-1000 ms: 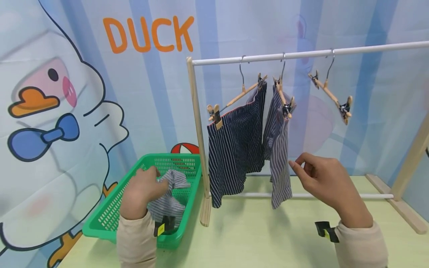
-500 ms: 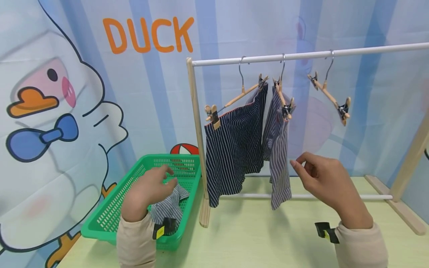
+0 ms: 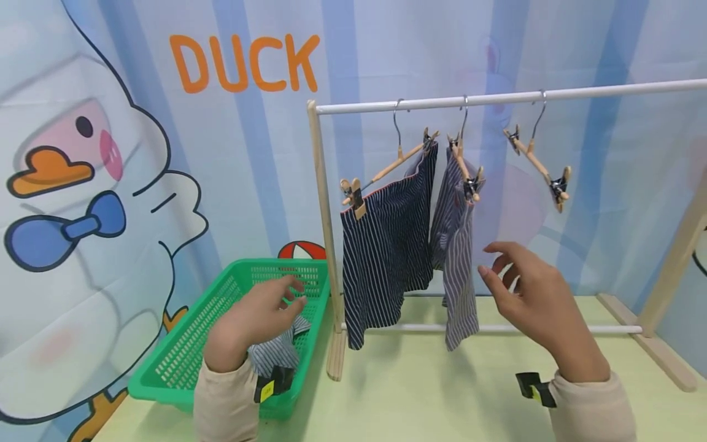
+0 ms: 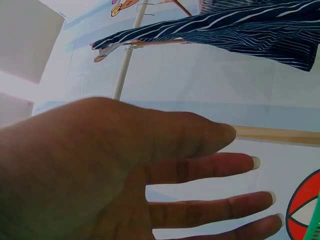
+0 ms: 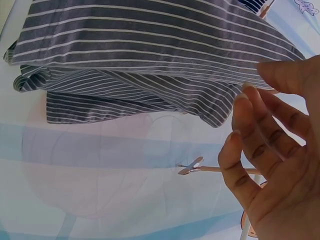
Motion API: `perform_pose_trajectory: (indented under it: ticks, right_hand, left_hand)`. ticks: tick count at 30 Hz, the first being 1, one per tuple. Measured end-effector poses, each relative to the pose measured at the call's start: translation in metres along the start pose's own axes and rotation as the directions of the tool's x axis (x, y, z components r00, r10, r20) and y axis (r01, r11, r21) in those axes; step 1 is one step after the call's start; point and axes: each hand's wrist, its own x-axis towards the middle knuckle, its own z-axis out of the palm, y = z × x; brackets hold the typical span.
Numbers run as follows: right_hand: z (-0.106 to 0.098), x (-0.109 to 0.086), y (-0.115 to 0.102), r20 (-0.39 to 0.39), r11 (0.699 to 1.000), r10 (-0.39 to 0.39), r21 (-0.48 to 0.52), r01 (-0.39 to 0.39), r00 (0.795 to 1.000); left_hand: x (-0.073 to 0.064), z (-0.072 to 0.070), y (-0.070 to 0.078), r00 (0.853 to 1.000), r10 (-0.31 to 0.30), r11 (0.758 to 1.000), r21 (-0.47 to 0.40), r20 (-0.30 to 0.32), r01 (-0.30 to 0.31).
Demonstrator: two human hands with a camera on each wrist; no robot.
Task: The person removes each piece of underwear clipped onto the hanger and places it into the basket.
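In the head view my left hand hovers over the green basket, fingers relaxed and holding nothing. The left wrist view shows those fingers stretched out. Beneath that hand a grey-and-white striped garment lies in the basket, partly covered by the hand and wrist camera. My right hand is raised just right of grey striped shorts, its fingers loosely bent and free of cloth. Those shorts hang from a clip hanger. Left of them, navy striped shorts hang from another clip hanger.
A wooden rack has a white top rail and a left post. A bare clip hanger hangs right of the shorts. The pale tabletop carries rack and basket. Behind is a printed duck curtain.
My left hand has let go of the striped garment, which dropped lower in the basket, and has moved right. My right hand's fingers have spread a little. The view has tilted slightly upward.
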Motion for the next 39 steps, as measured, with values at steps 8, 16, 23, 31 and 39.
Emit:
perform_pose_trajectory:
  ticks: [8, 16, 23, 31, 39]
  right_hand:
    - [0.004, 0.001, -0.004, -0.046, 0.994, 0.035, 0.103, -0.030, 0.998]
    - [0.007, 0.008, -0.008, -0.082, 0.985, 0.084, 0.161, -0.070, 0.993]
    - [0.000, 0.027, -0.021, -0.060, 0.948, 0.199, 0.263, -0.177, 0.978]
    - [-0.001, 0.045, -0.023, 0.056, 0.911, 0.245, 0.329, -0.249, 0.968]
    - [-0.004, 0.051, -0.029, 0.070, 0.905, 0.233, 0.351, -0.242, 0.970]
  left_hand:
    - [0.001, 0.006, 0.002, 0.992, 0.113, 0.993, -0.021, 0.059, -0.112]
    - [0.004, 0.013, 0.008, 0.978, 0.205, 0.978, -0.036, 0.028, -0.204]
    - [0.005, 0.011, 0.012, 0.965, 0.261, 0.965, -0.027, -0.008, -0.261]
    - [0.008, 0.011, 0.017, 0.947, 0.321, 0.947, 0.010, -0.030, -0.321]
    - [0.005, 0.013, 0.022, 0.940, 0.339, 0.941, 0.017, -0.031, -0.338]
